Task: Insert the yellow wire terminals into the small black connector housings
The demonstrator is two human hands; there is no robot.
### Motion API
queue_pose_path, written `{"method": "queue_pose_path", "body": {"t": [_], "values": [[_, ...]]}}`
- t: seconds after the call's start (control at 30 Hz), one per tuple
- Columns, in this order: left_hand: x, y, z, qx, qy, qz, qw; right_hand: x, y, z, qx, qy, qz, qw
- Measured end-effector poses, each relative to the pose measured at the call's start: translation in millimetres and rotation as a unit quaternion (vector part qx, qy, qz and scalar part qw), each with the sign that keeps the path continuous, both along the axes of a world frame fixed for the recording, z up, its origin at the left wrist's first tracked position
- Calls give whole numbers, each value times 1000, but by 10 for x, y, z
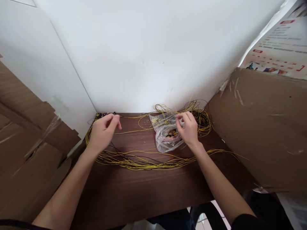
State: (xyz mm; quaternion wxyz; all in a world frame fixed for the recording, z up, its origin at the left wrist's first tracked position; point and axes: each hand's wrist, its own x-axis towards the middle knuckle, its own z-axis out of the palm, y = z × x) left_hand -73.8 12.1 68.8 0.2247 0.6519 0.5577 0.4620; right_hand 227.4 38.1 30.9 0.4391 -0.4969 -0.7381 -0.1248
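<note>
My left hand (103, 131) hovers over the left end of a dark wooden table (144, 188), fingers curled together near a thin yellow wire (134, 130) that runs toward the right. What it pinches, if anything, I cannot make out. My right hand (189, 127) rests at the top of a clear plastic bag (165, 139) of small yellow and pink parts, fingers bent and pinched at the bag's opening. A long bundle of yellow wires (148, 161) lies across the table below both hands.
A tangled coil of yellow and black wires (201, 116) sits at the back right by the white wall. Cardboard sheets (261, 127) stand on the right and cardboard (28, 134) on the left. A printed poster (280, 48) hangs upper right.
</note>
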Motion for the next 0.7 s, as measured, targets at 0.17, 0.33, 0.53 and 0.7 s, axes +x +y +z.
{"method": "queue_pose_path", "body": {"t": [0.17, 0.33, 0.53, 0.7], "values": [[300, 371, -22, -23, 240, 58, 969, -80, -20, -178, -28, 61, 42, 997], [414, 669, -177, -79, 330, -22, 940, -99, -79, -241, -69, 77, 76, 992], [535, 615, -141, -105, 464, 13, 880, -109, -109, -217, -98, 115, 79, 985], [723, 499, -100, 20, 500, 30, 865, -138, -108, -242, -127, 106, 87, 982]]}}
